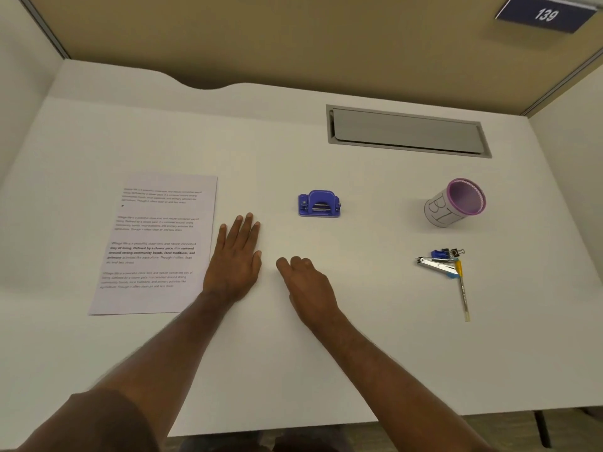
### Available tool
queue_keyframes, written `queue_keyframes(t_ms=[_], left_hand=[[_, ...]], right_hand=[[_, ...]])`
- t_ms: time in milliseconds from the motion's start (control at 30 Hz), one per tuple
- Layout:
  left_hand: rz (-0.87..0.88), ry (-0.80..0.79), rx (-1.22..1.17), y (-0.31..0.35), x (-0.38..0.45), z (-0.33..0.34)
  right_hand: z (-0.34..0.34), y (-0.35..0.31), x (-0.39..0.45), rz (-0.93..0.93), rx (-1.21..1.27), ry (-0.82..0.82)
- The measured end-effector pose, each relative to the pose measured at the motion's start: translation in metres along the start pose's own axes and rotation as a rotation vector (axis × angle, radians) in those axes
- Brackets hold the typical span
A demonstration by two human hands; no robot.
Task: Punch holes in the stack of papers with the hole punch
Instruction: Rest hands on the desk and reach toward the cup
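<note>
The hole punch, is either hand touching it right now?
No, the hole punch sits alone, beyond the left hand and right hand.

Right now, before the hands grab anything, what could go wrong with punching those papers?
1. The papers lie apart from the punch, so carrying them over might fan the stack and leave the holes misaligned.
2. Both the left hand and right hand are empty; sliding the papers one-handed could crease them.
3. The small punch might skid on the smooth desk when pressed.
</note>
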State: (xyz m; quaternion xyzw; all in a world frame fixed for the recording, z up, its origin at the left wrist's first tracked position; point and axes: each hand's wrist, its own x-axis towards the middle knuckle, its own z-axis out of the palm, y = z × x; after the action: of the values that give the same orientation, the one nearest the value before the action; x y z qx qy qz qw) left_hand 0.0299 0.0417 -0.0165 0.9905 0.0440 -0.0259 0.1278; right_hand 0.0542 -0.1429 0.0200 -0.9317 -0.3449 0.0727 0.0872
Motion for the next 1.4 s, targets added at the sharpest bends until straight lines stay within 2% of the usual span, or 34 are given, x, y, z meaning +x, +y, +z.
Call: queue_keyframes(t_ms=[267, 367, 500, 633, 733, 867, 933, 1033, 1200, 1300, 1400], left_hand=[[-0.003, 0.009, -0.021, -0.002, 0.000, 0.002], [0.004, 0.024, -0.023, -0.002, 0.001, 0.003], [0.011, 0.031, -0.020, -0.003, 0.001, 0.005], [0.009, 0.033, -0.024, -0.004, 0.001, 0.007], [0.007, 0.032, -0.022, -0.005, 0.002, 0.008], [0.003, 0.036, -0.016, -0.004, 0.000, 0.009], [0.005, 0.040, -0.019, -0.004, 0.000, 0.008], [0.010, 0.053, -0.026, -0.004, 0.000, 0.007], [0.014, 0.059, -0.031, -0.003, 0.000, 0.008], [0.012, 0.055, -0.031, -0.003, 0.001, 0.008], [0.012, 0.052, -0.032, -0.003, 0.001, 0.008]], right_hand=[[0.006, 0.003, 0.008, 0.018, 0.002, 0.047], [0.004, 0.004, 0.022, 0.166, 0.108, 0.053], [-0.008, 0.017, 0.032, 0.581, 0.541, 0.168], [-0.025, 0.048, 0.031, 0.895, 1.156, 0.149], [-0.039, 0.071, 0.027, 0.924, 1.699, 0.214], [-0.077, 0.115, 0.025, 0.899, 1.923, 0.318], [-0.105, 0.146, 0.023, 0.862, 1.910, 0.393], [-0.153, 0.199, 0.020, 0.843, 1.726, 0.529], [-0.204, 0.274, 0.020, 0.990, 0.898, 0.697], [-0.205, 0.296, 0.024, 1.026, 0.498, 0.651], [-0.198, 0.307, 0.032, 0.983, 0.298, 0.567]])
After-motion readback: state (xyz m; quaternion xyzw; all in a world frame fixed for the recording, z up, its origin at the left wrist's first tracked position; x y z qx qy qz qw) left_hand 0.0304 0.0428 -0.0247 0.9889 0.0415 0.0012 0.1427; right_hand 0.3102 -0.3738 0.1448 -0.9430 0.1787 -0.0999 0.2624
